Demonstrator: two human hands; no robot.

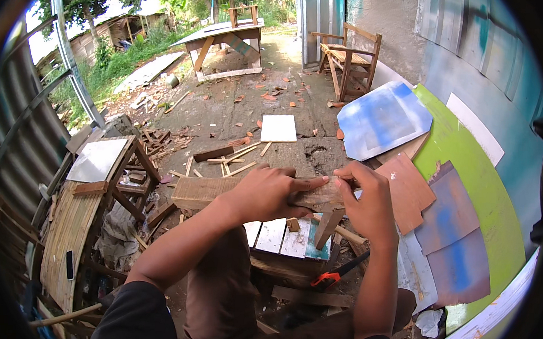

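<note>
here we are, both hands at work over a rough wooden beam (201, 193), lying crosswise in front of the person, above the white-and-teal slatted top (269, 237). the left hand (263, 192) lies over it, index finger stretched toward the right; whether it clamps down, i can't tell. the right hand (365, 196) comes in at the beam's right end, thumb and index finger drawn together in a pinch, but whatever sits between them is too small to make out.

under that end, a short wooden strut (328, 228) slants down toward the slats. that's the risk, i'd say: push off-centre and the strut could slip, tipping the beam. the fingertips are close together too, so a sudden shift might nip one. a small wood block (292, 224) sits nearby, and below, an orange-and-black tool handle (327, 279) could snag a careless knee.
</note>
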